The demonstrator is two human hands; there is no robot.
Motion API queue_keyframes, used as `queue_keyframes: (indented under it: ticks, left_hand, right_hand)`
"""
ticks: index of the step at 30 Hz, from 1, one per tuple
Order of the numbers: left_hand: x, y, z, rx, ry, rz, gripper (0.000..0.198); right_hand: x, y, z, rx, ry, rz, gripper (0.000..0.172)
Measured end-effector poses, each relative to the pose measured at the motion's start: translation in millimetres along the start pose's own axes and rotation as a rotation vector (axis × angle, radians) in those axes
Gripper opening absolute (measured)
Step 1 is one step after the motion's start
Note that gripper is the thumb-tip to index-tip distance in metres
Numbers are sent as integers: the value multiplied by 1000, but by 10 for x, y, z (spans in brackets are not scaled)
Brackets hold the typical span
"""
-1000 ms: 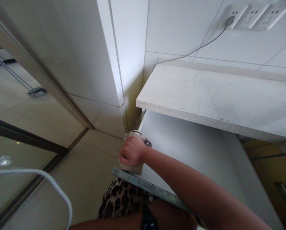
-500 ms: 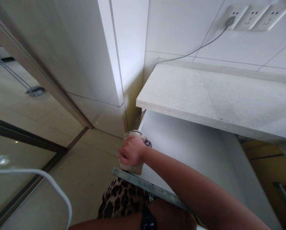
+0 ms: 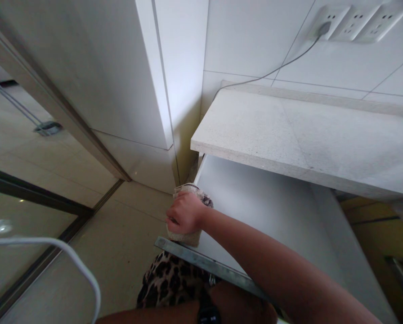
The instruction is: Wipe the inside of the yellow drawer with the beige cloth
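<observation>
My right hand (image 3: 185,213) is closed around a beige cloth (image 3: 188,239), which is draped over the left side wall of a pulled-out white drawer (image 3: 255,198). Part of the cloth hangs on the outer side of that wall, just behind the drawer's front panel (image 3: 201,260). Low in the view, my left hand (image 3: 244,301) sits beyond a black wristwatch (image 3: 208,312), near the drawer front. Its fingers are hidden by the panel and the right forearm.
A pale stone countertop (image 3: 248,123) overhangs the drawer. A plugged-in grey cable (image 3: 272,72) runs down the wall from the sockets (image 3: 353,27). To the left stand a white cabinet (image 3: 127,81) and a sliding door track (image 3: 109,198). A white cable (image 3: 76,258) curves at lower left.
The view has shifted very slightly. My right hand stays on the cloth at the same spot on the drawer's side wall, and the left arm looks unmoved.
</observation>
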State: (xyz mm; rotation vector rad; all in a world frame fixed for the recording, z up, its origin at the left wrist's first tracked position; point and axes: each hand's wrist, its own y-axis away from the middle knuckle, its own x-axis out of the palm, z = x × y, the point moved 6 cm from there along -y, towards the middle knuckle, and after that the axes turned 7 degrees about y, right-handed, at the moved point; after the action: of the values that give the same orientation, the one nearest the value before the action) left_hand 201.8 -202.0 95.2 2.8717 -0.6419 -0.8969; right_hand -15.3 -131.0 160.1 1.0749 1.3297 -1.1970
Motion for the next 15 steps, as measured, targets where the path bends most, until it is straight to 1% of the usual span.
queue_keyframes:
  ticks: [4,10,15]
  left_hand:
    - [-39,19,19,-46,-54,-43,28]
    - [-90,34,22,-7,-73,-53,37]
    - [-79,54,11,13,-73,-40,28]
  right_hand:
    - [12,-3,-1,4,4,-2,41]
    - [11,-7,5,4,2,15,41]
    - [0,-1,5,7,7,8,42]
